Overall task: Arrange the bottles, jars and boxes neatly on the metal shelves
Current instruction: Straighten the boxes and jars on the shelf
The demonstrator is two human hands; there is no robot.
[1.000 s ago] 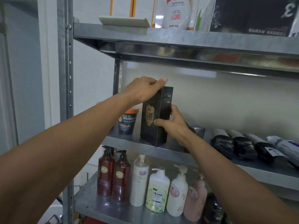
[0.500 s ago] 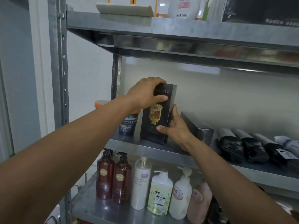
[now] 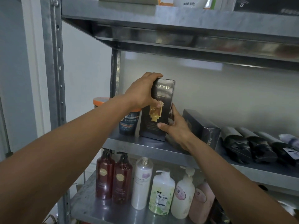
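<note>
We steady the black box (image 3: 157,120) upright on the middle shelf (image 3: 142,147), left hand (image 3: 142,92) clasping its top and right hand (image 3: 177,126) its lower edge (pump bottles (image 3: 161,194) below look sorted), the flat dark box (image 3: 202,125) alongside probably next.

Pretty sure this is a shop stockroom or back-of-store storage. It's all bare galvanised metal shelving (image 3: 53,78) with punched-hole uprights, standing against a plain white wall (image 3: 87,75). The lower shelf (image 3: 100,210) has a row of pump bottles (image 3: 161,194) lined up side by side, shampoo or lotion type stuff, including two matching dark red bottles (image 3: 105,177). The middle shelf (image 3: 145,148) carries a tall black box (image 3: 161,94), a second dark box (image 3: 200,126) lying near it, an orange-lidded tub (image 3: 128,122) and several black tubes (image 3: 252,146) lying flat. There are more packaged toiletries (image 3: 189,2) on the top shelf (image 3: 178,18).
</note>
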